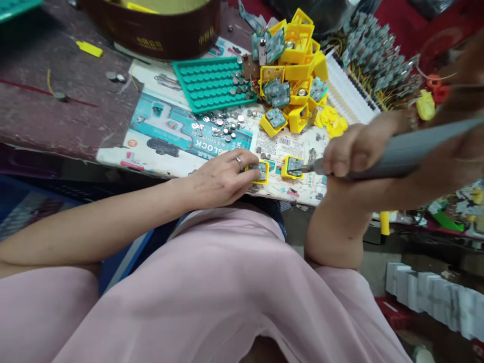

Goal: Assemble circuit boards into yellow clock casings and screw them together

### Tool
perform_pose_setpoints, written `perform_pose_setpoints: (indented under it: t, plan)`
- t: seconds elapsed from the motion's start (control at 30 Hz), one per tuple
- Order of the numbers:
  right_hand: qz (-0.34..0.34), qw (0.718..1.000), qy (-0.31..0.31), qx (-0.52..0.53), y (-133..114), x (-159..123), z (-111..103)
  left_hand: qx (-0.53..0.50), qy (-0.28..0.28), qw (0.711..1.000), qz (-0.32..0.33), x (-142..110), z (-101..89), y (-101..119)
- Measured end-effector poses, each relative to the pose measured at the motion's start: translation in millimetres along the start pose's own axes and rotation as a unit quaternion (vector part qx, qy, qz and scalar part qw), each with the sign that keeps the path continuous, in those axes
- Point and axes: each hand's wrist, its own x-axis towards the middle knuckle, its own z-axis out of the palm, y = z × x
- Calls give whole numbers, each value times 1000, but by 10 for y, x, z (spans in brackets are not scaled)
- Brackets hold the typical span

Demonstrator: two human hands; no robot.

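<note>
My left hand [221,179], wearing a ring, has its fingers closed around a small yellow case [267,173] with a grey circuit board in it, at the table's near edge. A grey electric screwdriver [401,148] lies in the grip of my right hand [357,143]. Its thin bit points left and meets a second yellow case [292,174], which also holds a grey board. Whether the bit sits on a screw is too small to tell. Several button cells [227,132] are scattered on the printed sheet beyond my left hand.
A green ridged tray [206,83] lies behind the cells. To its right rises a pile of yellow cases [300,65], beside yellow flat pieces [331,122] and a heap of wired boards [378,50]. A brown round tub [151,33] stands at the back left.
</note>
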Motion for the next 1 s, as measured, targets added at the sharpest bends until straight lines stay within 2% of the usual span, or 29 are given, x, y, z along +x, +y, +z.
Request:
perform_pose_setpoints:
  t: [0.1,0.2,0.3,0.43,0.6,0.7,0.77,0.8,0.83,0.87,0.93,1.0]
  plan:
    - [-99,983,128,88,75,-96,-268,2,12,1000,-13,-29,2,0]
    - [-76,967,235,56,277,-149,-513,5,17,999,-45,-52,-7,25]
    - [-49,951,305,-23,411,-186,-733,18,6,998,-66,-61,-22,63]
    - [-63,934,344,-72,444,-307,-937,48,-13,992,-118,-57,-38,100]
    - [-75,925,368,-65,501,-472,-1011,23,-23,985,-169,-60,25,92]
    - [-79,916,386,-83,569,-522,-1036,-37,12,982,-185,-55,58,111]
    - [-102,911,393,-75,616,-537,-1075,-127,58,965,-221,-42,25,154]
    - [-112,909,397,-65,639,-541,-1099,-199,87,943,-252,-30,-12,182]
    - [-116,906,403,-53,659,-544,-1124,-287,121,905,-291,-15,-62,211]
    - [-113,904,410,-39,677,-546,-1147,-384,155,846,-335,2,-124,237]
    - [-90,903,421,-9,708,-548,-1181,-563,206,682,-419,44,-267,276]
    - [-73,905,419,8,733,-548,-1194,-673,229,514,-479,83,-411,294]
